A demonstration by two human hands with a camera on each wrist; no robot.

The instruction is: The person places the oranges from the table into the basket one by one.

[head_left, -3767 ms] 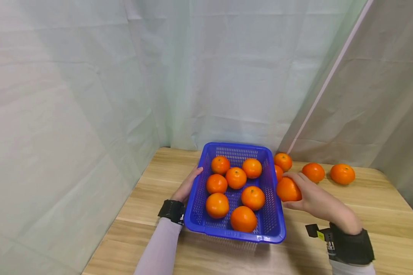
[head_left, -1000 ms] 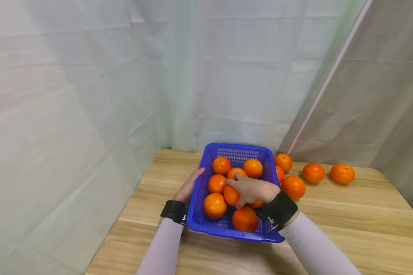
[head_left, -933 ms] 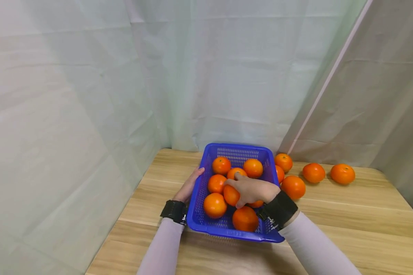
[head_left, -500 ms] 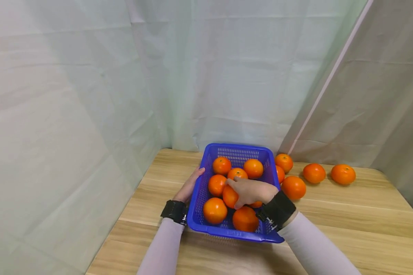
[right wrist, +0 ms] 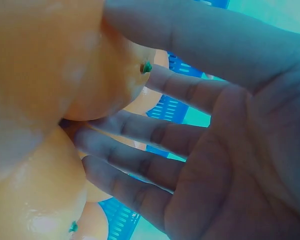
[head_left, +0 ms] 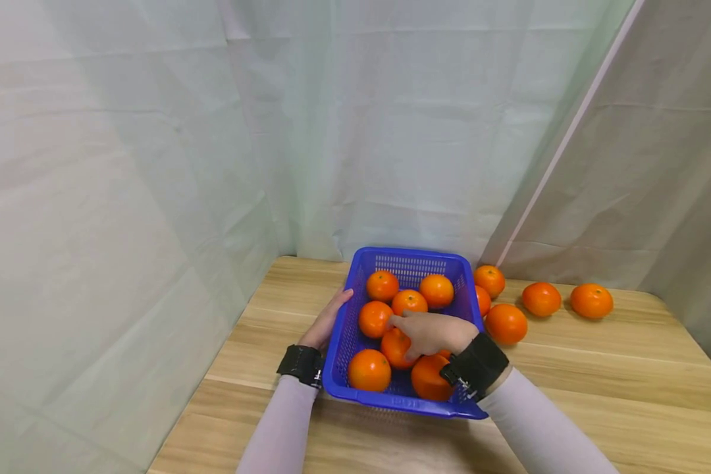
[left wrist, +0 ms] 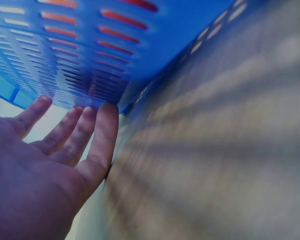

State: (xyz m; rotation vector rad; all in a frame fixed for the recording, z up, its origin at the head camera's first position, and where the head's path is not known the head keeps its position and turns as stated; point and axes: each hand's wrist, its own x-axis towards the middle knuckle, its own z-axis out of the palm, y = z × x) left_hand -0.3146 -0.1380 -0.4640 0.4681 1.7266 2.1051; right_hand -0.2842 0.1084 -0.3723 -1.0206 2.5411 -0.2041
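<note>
Several oranges lie in a blue plastic basket (head_left: 403, 403) in the head view. My right hand (head_left: 432, 332) reaches over its right side and holds one orange (head_left: 395, 347) between thumb and fingers, among the others. In the right wrist view, the thumb lies on one side of that orange (right wrist: 107, 90) and the fingers on the other. Two oranges sit close by at the near end, a left one (head_left: 370, 370) and a right one (head_left: 431, 378). My left hand (head_left: 326, 320) rests against the basket's left outer wall, its fingers (left wrist: 102, 135) extended along the perforated side.
Several more oranges stand on the wooden table (head_left: 598, 375) right of the basket, one (head_left: 506, 324) close to its wall and another (head_left: 591, 301) farthest right. A pale curtain (head_left: 391, 131) hangs behind and along the left.
My right hand has gone from an orange outside the basket's right wall into the basket. In the last second its orange shifted slightly nearer, and the two near-end oranges moved apart.
</note>
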